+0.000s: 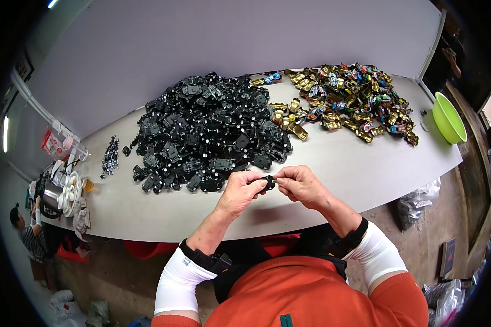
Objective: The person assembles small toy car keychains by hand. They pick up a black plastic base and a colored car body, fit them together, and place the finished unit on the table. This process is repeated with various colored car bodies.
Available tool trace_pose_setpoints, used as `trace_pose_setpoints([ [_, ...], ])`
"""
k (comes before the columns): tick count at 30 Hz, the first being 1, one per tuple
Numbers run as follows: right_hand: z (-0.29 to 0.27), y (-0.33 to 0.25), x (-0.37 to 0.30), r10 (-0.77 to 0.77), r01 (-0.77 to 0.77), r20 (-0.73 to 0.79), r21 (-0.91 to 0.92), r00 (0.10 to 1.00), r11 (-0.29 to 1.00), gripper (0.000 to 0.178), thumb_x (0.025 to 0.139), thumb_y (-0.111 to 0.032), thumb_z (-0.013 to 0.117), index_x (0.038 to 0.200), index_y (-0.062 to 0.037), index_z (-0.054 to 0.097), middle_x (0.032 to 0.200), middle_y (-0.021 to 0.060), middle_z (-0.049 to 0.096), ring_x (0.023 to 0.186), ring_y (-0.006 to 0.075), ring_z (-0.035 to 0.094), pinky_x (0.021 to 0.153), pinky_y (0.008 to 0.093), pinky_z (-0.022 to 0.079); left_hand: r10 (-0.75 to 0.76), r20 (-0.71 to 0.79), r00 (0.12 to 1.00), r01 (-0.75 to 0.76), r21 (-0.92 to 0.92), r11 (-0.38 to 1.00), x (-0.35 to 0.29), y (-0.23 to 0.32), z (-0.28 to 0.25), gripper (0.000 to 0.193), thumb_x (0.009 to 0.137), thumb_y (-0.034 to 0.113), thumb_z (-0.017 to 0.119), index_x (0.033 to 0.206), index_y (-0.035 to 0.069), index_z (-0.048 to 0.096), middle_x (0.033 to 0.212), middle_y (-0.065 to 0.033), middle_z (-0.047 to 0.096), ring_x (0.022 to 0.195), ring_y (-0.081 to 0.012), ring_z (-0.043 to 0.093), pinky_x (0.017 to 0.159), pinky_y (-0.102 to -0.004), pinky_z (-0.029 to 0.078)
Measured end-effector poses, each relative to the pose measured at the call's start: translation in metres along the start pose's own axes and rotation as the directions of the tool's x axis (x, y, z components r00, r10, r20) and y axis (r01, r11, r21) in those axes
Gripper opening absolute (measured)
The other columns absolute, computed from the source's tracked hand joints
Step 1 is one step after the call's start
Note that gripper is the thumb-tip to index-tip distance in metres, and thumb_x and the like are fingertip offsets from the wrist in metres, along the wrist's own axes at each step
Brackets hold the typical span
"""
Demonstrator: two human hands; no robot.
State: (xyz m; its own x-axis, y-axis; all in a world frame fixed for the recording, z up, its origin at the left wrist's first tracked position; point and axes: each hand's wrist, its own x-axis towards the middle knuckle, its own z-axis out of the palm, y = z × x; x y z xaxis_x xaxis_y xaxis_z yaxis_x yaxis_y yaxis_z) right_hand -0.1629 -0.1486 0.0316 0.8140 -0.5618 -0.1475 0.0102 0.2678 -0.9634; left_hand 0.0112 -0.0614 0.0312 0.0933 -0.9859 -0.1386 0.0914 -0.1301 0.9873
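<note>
Near the table's front edge, my left hand (239, 192) is closed around a black toy car chassis (268, 183), gripping it between thumb and fingers. My right hand (301, 187) pinches at the chassis's right end; whatever small part sits between those fingertips is too small to make out. Just beyond my hands rises a big heap of black toy car chassis (202, 128) with small pale wheels. Farther right lies a pile of gold and multicoloured toy car bodies (346, 101). A narrow cluster of tiny wheel-like parts (111, 157) rests left of the black heap.
The pale table (338, 163) ends against a grey partition (256, 32). A lime-green bowl (447, 119) stands at its right end. A metal kettle (51, 199) and a cloth (81, 218) are at the left end. Another person (31, 234) is far left. Plastic bags (420, 199) hang low right.
</note>
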Motion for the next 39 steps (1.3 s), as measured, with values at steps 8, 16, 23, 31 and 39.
trace_pose_setpoints([
  [8, 0.004, -0.006, -0.005, 0.073, -0.074, -0.076, -0.017, 0.994, 0.997, 0.013, 0.09, -0.011, 0.049, 0.094, -0.0024, 0.057, 0.061, -0.0022, 0.047, 0.046, 0.0033, 0.034, 0.039, 0.018, 0.025, -0.067, 0.017, 0.998, 0.068, -0.024, 0.997, 0.001, 0.0, 0.007, 0.016, 0.087, 0.012, 0.055, 0.095, 0.001, 0.064, 0.07, -0.0021, 0.06, 0.056, -0.0035, 0.05, 0.047, -0.0157, 0.036],
  [16, -0.003, -0.024, -0.026, -0.107, 0.144, -0.129, 0.317, 0.986, 0.938, 0.009, 0.092, -0.016, 0.05, 0.088, -0.0073, 0.049, 0.074, 0.0007, 0.05, 0.057, 0.0051, 0.043, 0.046, 0.0182, 0.032, -0.408, 0.536, 0.739, 0.343, 0.221, 0.913, -0.071, -0.001, 0.006, 0.022, 0.085, 0.013, 0.058, 0.103, 0.0, 0.061, 0.073, -0.0028, 0.06, 0.048, -0.0033, 0.045, 0.043, -0.0172, 0.036],
  [23, 0.015, -0.036, -0.044, -0.217, 0.166, 0.084, 0.401, 0.973, 0.901, 0.01, 0.09, -0.015, 0.051, 0.087, -0.0071, 0.047, 0.074, 0.0042, 0.051, 0.06, 0.0097, 0.046, 0.052, 0.0223, 0.037, -0.658, 0.405, 0.634, 0.441, 0.51, 0.739, -0.092, -0.066, 0.004, 0.024, 0.086, 0.01, 0.05, 0.104, -0.002, 0.06, 0.067, -0.0029, 0.056, 0.053, -0.0076, 0.048, 0.047, -0.0236, 0.039],
  [31, 0.029, -0.069, -0.064, -0.514, 0.364, 0.236, 0.473, 0.825, 0.802, 0.016, 0.089, -0.016, 0.053, 0.087, -0.0035, 0.044, 0.071, 0.0099, 0.051, 0.06, 0.0165, 0.051, 0.053, 0.0262, 0.041, -0.381, 0.011, 0.924, 0.202, 0.833, 0.515, -0.06, -0.166, 0.028, 0.051, 0.087, 0.034, 0.052, 0.121, -0.002, 0.045, 0.12, -0.0237, 0.05, 0.113, -0.0379, 0.045, 0.096, -0.04, 0.036],
  [39, 0.045, -0.063, -0.045, -0.38, 0.278, 0.144, 0.458, 0.914, 0.844, 0.017, 0.092, -0.019, 0.047, 0.091, -0.0048, 0.04, 0.074, 0.0083, 0.048, 0.057, 0.0161, 0.05, 0.051, 0.0267, 0.041, -0.171, 0.619, 0.767, 0.096, 0.153, 0.984, -0.052, 0.025, 0.015, 0.034, 0.083, 0.014, 0.059, 0.112, -0.005, 0.055, 0.083, -0.0098, 0.063, 0.072, -0.0139, 0.059, 0.064, -0.0264, 0.049],
])
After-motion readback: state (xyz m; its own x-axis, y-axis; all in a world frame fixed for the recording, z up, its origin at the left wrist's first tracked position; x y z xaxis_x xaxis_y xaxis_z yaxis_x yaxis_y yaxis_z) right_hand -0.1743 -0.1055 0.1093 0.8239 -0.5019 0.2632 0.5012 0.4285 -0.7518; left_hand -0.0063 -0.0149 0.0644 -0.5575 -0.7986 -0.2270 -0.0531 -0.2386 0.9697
